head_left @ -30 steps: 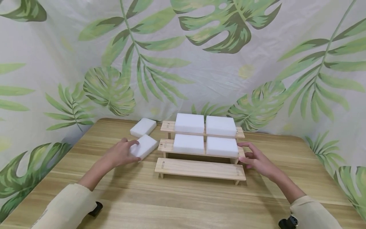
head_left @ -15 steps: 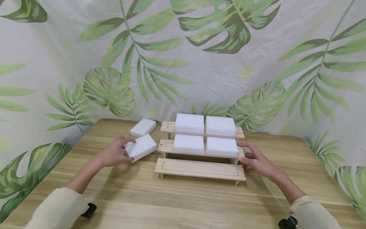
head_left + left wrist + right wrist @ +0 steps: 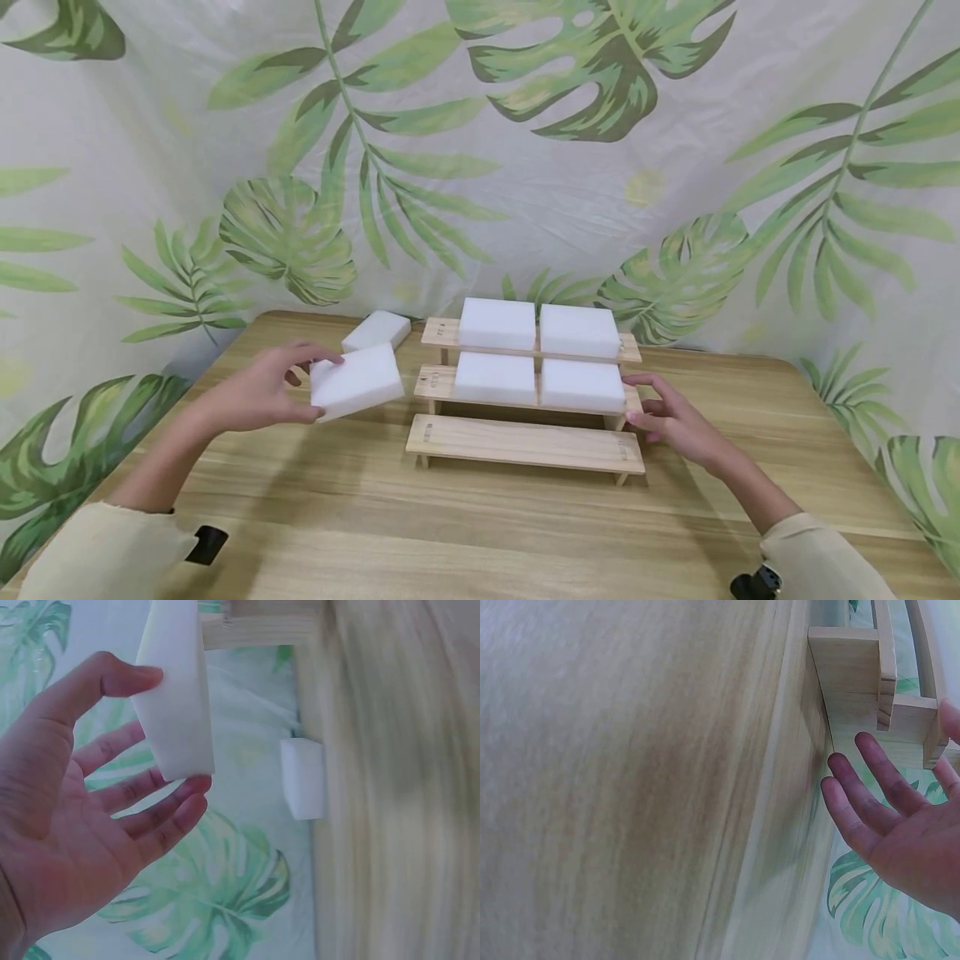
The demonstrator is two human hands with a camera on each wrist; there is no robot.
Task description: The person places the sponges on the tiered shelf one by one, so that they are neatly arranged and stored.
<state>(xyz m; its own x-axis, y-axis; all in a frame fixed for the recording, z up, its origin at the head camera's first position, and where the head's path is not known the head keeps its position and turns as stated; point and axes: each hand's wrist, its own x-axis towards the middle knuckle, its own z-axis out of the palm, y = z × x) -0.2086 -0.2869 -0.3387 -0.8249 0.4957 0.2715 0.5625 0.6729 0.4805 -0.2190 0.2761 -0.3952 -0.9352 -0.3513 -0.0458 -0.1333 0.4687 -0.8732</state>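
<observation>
My left hand (image 3: 258, 392) grips a white foam block (image 3: 356, 382) by its left end, between thumb and fingers. In the left wrist view the foam block (image 3: 176, 697) stands between the thumb and the fingertips. Right of it is a three-step wooden stand (image 3: 525, 440). Two foam blocks sit side by side on the top step, and two more on the middle step; the lowest step bears none. At the stand's right end, my right hand (image 3: 678, 427) holds the middle step between thumb and index finger. Its other fingers (image 3: 862, 814) extend loosely below.
Another white foam block (image 3: 378, 327) lies on the wooden table (image 3: 480, 533) behind the held one, left of the stand. Close behind the table's back edge hangs a leaf-patterned cloth (image 3: 555, 217).
My left hand has lifted the foam block off the table and drawn it left, turning it a little. My right hand and the stand have stayed in place.
</observation>
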